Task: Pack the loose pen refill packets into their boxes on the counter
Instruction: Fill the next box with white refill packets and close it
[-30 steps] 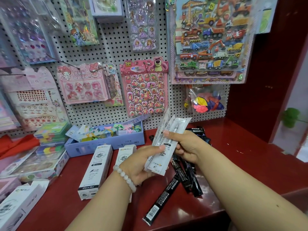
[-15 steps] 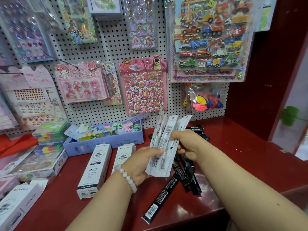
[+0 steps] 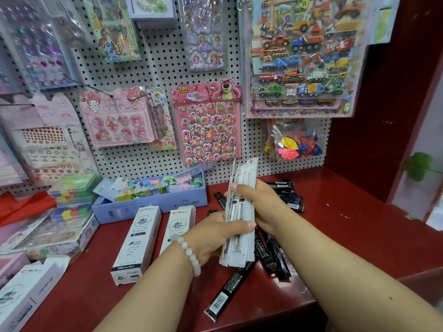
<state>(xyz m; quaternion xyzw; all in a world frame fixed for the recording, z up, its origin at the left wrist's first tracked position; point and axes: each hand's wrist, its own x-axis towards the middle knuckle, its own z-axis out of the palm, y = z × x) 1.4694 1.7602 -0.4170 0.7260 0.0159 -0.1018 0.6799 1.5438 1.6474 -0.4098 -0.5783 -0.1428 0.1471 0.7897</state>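
Both hands hold a stack of white pen refill packets (image 3: 242, 212) upright above the red counter (image 3: 347, 236). My left hand (image 3: 215, 238), with a bead bracelet at the wrist, grips the stack's lower left side. My right hand (image 3: 261, 204) clasps the stack from the right. Several black refill packets (image 3: 227, 288) lie loose on the counter under and behind my hands. Two white refill boxes (image 3: 136, 243) lie side by side to the left; the second box (image 3: 178, 226) is partly hidden by my left wrist.
A blue tray of colourful items (image 3: 148, 200) stands behind the boxes. Another white box (image 3: 21, 293) lies at the front left, with stacked stationery cases (image 3: 72, 195) behind it. A pegboard with sticker sheets (image 3: 206, 125) rises at the back. A red wall (image 3: 383, 116) closes the right side.
The fanned white packets have been squared into one tight upright stack. My right hand has slid down along it and my left hand has closed on its lower part.
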